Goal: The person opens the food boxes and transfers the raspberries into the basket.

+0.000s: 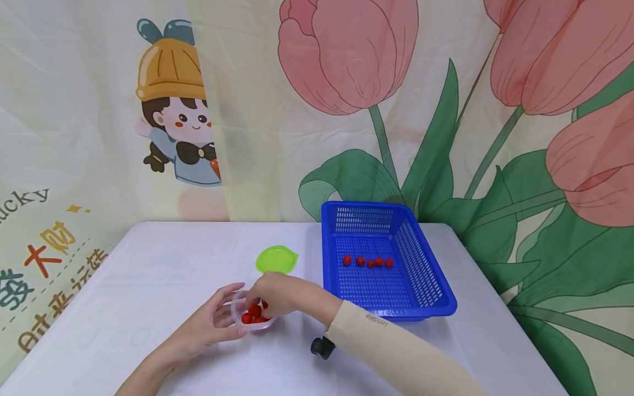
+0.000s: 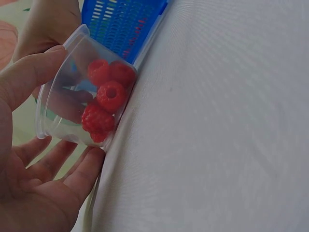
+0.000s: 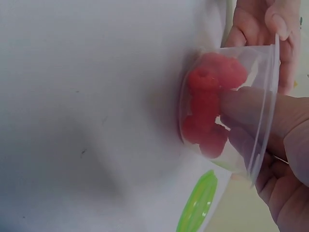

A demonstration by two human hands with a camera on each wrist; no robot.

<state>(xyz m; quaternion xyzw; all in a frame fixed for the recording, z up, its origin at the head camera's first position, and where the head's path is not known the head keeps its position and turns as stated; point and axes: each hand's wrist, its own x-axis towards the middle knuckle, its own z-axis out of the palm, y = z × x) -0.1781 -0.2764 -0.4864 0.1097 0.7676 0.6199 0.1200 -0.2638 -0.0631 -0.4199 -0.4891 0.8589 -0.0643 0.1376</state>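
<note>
A clear plastic tub (image 1: 258, 327) with several red raspberries (image 2: 111, 96) in its bottom stands on the white table. My left hand (image 1: 208, 324) holds it from the left side, thumb at the rim and fingers curved beneath in the left wrist view. From above, my right hand (image 1: 277, 294) reaches inside, and its fingers (image 3: 241, 102) come down to the raspberries in the right wrist view. Whether they pinch one is unclear. Behind the tub lies a green lid (image 1: 276, 259).
A blue plastic basket (image 1: 436, 280) stands to the right, with several raspberries (image 1: 378, 262) in a row on its floor. Beneath the right forearm shows a small black object (image 1: 323, 347). A printed cloth (image 1: 257, 137) with tulips hangs behind the table.
</note>
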